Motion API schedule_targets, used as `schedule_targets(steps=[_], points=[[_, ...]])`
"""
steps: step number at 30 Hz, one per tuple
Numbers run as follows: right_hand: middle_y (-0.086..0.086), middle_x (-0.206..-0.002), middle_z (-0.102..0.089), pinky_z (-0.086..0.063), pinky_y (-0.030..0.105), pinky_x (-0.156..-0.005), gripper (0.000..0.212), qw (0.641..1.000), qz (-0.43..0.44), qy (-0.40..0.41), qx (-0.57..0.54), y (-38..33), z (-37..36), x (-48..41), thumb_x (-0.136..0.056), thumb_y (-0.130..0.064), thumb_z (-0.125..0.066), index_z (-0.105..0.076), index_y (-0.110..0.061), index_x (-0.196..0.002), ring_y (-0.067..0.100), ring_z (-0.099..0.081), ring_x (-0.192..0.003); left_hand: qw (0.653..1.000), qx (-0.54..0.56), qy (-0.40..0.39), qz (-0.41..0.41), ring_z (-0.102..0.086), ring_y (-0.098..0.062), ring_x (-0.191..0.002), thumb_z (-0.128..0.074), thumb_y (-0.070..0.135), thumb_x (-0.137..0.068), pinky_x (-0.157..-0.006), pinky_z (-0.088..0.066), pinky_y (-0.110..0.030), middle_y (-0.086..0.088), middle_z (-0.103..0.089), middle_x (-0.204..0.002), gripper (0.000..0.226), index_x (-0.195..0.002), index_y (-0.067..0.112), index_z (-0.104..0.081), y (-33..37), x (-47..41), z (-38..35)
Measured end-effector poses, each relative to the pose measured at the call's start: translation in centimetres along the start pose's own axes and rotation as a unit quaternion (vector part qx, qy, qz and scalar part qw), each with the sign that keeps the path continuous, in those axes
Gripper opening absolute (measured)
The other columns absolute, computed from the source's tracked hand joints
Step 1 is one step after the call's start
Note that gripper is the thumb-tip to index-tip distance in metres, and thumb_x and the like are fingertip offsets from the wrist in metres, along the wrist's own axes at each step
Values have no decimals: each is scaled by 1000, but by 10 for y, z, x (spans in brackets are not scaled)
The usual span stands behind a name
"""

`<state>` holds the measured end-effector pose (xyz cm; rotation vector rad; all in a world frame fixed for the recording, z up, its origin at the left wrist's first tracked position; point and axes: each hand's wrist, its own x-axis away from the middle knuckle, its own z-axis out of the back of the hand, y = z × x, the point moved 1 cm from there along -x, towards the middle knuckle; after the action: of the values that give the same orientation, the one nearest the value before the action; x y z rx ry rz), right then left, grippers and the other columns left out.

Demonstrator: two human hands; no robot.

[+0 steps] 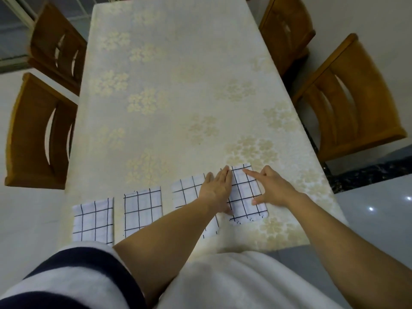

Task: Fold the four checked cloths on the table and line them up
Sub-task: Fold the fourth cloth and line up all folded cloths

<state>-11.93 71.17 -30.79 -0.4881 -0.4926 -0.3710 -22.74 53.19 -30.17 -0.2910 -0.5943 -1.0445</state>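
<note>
Under both hands lies the fourth cloth, folded: left hand flat along its left edge, right hand pinning it with index and thumb spread. A hard push may skew it or ruck the third cloth under the left wrist.

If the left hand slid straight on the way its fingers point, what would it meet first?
Nothing: beyond the left hand only bare tablecloth shows, so the way looks free.

Four folded white cloths with thin black checks look matt woven; the cream flower-patterned bench cover faintly sheened; brown wooden chairs smooth; pale floor tiles glossy.
</note>
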Motion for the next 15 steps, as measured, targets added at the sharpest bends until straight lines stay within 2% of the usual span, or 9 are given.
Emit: schedule_targets(steps=[3,7,11,15], points=[[0,-125,-34,-41,40,-98,129,993,-31,-11,113,-2,0,0,-60,-65,-83,6,-53,-152,22,-42,-119,999,-30,-19,20,17,-35,-153,-75,71,-70,-124,3,-54,-15,28,-163,146,-154,5,25,2,-2,-1],[7,-139,-31,-38,47,-103,137,989,-55,-27,138,-13,2,2,-60,-62,-85,14,-47,-154,30,-39,-130,999,-28,-1,22,21,-34,-151,-75,78,-62,-123,10,-49,-15,25,-164,152,-155,8,24,-5,2,1],[11,-147,-26,-36,49,-107,138,985,-65,-40,155,-22,5,7,-63,-58,-86,14,-42,-155,34,-36,-134,998,21,54,32,18,-28,-153,-64,76,-76,-124,10,-46,-8,20,-166,133,-157,10,17,-20,24,2],[14,-153,-20,-36,51,-107,137,975,-73,-29,207,-40,9,15,-66,-55,-86,14,-33,-157,36,-35,-136,992,54,86,79,14,-27,-154,-55,68,-90,-125,6,-45,-7,15,-168,110,-160,10,9,-50,68,-13]])
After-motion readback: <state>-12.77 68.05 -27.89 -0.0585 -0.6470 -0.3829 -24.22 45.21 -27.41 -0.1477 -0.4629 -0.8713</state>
